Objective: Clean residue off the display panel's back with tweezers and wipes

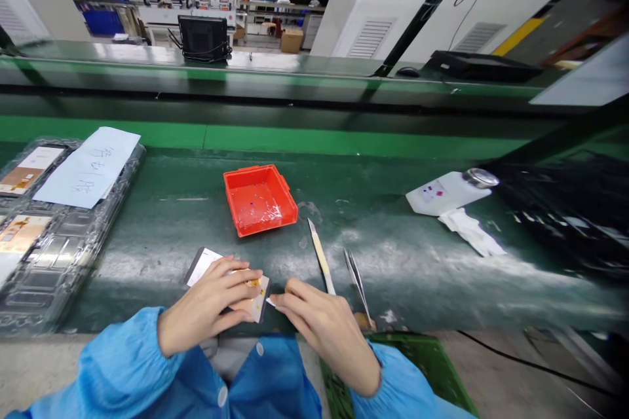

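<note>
A flat rectangular panel (206, 264) with a white face and dark rim lies on the green bench near the front edge. My left hand (209, 306) rests on it, fingers curled over its right part and pressing it down. My right hand (324, 326) sits just right of the panel, thumb and forefinger pinched on a small white tab at the panel's edge. A cream-handled scalpel-like tool (320, 255) and metal tweezers (358, 283) lie just beyond my right hand. Both sleeves are blue.
An orange plastic bin (259, 200) stands behind the panel. Clear trays (54, 249) with panels and a paper note (88, 167) fill the left. A white bottle (449, 191) and a wipe (470, 230) lie at right. A green crate (417, 366) sits below the bench edge.
</note>
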`<state>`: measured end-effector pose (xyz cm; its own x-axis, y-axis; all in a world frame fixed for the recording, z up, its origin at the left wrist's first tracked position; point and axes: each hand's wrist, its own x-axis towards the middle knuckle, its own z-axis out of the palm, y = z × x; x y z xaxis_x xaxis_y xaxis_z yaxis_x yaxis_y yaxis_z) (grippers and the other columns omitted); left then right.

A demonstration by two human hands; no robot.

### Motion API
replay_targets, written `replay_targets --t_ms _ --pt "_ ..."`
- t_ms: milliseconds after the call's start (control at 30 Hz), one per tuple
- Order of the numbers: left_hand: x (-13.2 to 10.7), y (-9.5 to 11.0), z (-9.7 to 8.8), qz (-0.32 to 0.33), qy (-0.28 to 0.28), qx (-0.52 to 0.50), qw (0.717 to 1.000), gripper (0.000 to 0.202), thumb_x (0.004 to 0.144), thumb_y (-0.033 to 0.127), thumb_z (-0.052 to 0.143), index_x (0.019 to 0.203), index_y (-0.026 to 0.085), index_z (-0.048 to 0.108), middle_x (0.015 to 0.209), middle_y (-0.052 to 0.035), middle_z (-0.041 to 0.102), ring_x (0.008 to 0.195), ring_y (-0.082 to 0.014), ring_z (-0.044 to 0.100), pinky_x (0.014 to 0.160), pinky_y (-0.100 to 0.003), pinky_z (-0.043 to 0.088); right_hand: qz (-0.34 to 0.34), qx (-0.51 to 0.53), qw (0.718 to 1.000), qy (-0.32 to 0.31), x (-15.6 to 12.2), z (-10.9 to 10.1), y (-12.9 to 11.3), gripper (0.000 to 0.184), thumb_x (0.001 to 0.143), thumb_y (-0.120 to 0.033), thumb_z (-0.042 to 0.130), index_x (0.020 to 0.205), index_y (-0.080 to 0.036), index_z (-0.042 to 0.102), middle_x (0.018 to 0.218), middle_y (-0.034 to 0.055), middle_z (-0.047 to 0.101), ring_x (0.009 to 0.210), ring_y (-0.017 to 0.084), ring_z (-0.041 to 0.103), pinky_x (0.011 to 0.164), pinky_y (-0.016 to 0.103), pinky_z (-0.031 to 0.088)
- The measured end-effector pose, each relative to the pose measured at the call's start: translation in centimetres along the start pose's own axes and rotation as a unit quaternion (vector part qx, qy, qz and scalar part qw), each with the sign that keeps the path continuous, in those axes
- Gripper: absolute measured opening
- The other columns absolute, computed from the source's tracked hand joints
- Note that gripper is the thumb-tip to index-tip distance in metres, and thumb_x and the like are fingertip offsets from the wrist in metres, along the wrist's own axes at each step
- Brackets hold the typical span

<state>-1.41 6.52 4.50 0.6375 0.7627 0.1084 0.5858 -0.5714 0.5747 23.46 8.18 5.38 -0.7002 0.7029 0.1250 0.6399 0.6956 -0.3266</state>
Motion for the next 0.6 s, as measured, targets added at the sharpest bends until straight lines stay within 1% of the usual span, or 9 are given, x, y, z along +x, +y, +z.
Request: replay_targets --t_ms 133,267,433,600 --pt "-0.08 -0.08 0.1 -0.001 0.003 0.0 1.0 0.04 0.092 0.035 0.058 0.131 0.029 0.052 0.141 -0.0019 0.049 0.132 -0.0233 0.037 0.111 -0.045 0.029 0.006 -0.001 1.0 -0.002 0.15 -0.24 0.08 0.029 0.102 -0.026 0.035 0.096 -0.024 0.064 0.081 -0.0001 0.058 0.07 0.012 0.06 0.057 0.024 0.034" --pt "-0.11 -0.13 0.13 0.0 0.003 0.0 1.0 0.04 0.092 0.036 0.057 0.131 0.028 0.052 0.142 -0.0022 0.049 0.132 -0.0237 0.037 0.111 -0.045 0.03 -0.001 0.004 1.0 -0.014 0.13 -0.28 0.16 0.027 0.102 -0.026 0.037 0.098 -0.024 0.064 0.082 -0.0002 0.059 0.073 0.012 0.061 0.057 0.024 0.035" --pt "-0.11 -0.17 0.13 0.0 -0.001 0.001 1.0 0.039 0.092 0.035 0.057 0.131 0.028 0.053 0.142 -0.0024 0.049 0.132 -0.0239 0.037 0.111 -0.045 0.03 0.003 -0.002 1.0 -0.002 0.12 -0.2 0.09 0.03 0.102 -0.026 0.036 0.096 -0.024 0.065 0.082 0.0 0.06 0.068 0.011 0.06 0.056 0.024 0.034" --pt "-0.12 -0.11 0.09 0.0 0.007 -0.003 1.0 0.04 0.092 0.035 0.058 0.131 0.029 0.052 0.141 -0.0025 0.05 0.132 -0.0236 0.038 0.11 -0.045 0.03 0.001 0.001 1.0 -0.01 0.16 -0.28 0.0 0.029 0.102 -0.026 0.036 0.096 -0.024 0.064 0.082 -0.0003 0.059 0.07 0.012 0.06 0.058 0.024 0.035"
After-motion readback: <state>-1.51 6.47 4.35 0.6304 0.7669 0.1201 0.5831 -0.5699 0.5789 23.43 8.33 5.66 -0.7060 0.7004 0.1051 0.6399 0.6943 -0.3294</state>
